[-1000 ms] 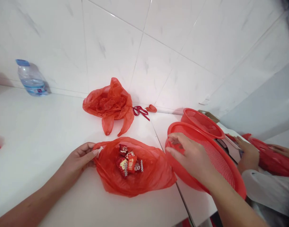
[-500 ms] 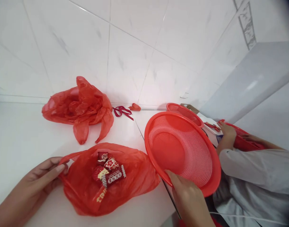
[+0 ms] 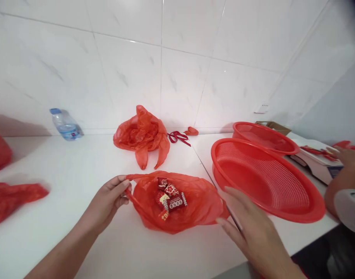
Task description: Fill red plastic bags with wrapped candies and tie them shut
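A red plastic bag (image 3: 194, 213) lies spread with its mouth up on the white table, several wrapped sweets (image 3: 173, 199) inside it. My left hand (image 3: 109, 197) pinches the bag's left handle. Just off the bag's right end is my right hand (image 3: 252, 228), with thumb and fingers apart and nothing visible between them. Beyond that hand, a large red mesh basket (image 3: 241, 180) rests on the table.
Near the wall are a bunched red bag (image 3: 141, 130), a dark red ribbon (image 3: 179, 138) and a water bottle (image 3: 66, 126). More red bags (image 3: 14, 197) lie at left. A second basket (image 3: 264, 137) stands behind the first. A co-worker's hand (image 3: 347, 157) is by a scale (image 3: 318, 161).
My right hand gripped the large basket's rim and tilted it half a second ago. Now the hand is off the rim, beside the bag. My left hand has kept its hold.
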The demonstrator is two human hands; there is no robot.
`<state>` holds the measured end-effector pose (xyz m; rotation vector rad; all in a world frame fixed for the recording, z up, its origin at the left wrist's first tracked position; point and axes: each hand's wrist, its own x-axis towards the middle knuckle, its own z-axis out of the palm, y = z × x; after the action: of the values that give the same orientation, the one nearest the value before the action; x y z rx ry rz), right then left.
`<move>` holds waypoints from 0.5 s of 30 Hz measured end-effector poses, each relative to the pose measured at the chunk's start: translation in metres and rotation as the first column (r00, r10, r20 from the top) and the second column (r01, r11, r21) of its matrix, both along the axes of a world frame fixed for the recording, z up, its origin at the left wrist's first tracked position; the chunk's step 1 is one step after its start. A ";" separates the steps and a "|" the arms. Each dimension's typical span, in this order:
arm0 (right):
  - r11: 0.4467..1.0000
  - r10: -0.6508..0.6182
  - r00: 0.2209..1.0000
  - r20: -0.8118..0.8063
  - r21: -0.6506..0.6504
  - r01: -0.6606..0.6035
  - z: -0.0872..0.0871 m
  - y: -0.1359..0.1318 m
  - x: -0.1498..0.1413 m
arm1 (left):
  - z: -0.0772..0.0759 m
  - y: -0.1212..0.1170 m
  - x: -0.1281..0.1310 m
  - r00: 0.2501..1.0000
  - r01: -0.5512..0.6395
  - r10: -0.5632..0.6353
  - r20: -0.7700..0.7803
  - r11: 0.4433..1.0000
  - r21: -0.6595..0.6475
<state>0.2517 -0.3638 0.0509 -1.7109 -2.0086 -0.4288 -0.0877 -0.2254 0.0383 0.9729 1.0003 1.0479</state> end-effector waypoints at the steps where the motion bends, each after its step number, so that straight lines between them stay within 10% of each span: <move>1: 0.995 0.006 0.999 -0.035 -0.097 -0.009 -0.005 0.003 -0.006 | 0.007 0.003 0.003 1.000 0.015 -0.015 0.014 1.000 0.005; 6: 0.882 0.003 0.950 -0.312 -0.446 -0.149 -0.010 0.027 -0.016 | 0.066 0.031 0.022 0.993 0.059 -0.070 0.097 0.992 0.112; 10: 0.995 -0.058 0.869 -0.492 -0.099 0.010 0.023 0.034 -0.017 | 0.132 0.036 0.029 0.976 -0.026 -0.063 0.207 0.916 0.401; 15: 0.979 0.055 0.786 -0.615 0.186 0.077 0.069 0.036 -0.015 | 0.180 0.019 0.029 0.993 -0.037 -0.036 0.109 0.799 0.601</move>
<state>0.2368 -0.3281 0.1197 -1.4798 -1.4187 -0.0443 -0.0583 -0.2064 0.2179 1.4079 0.5639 1.4506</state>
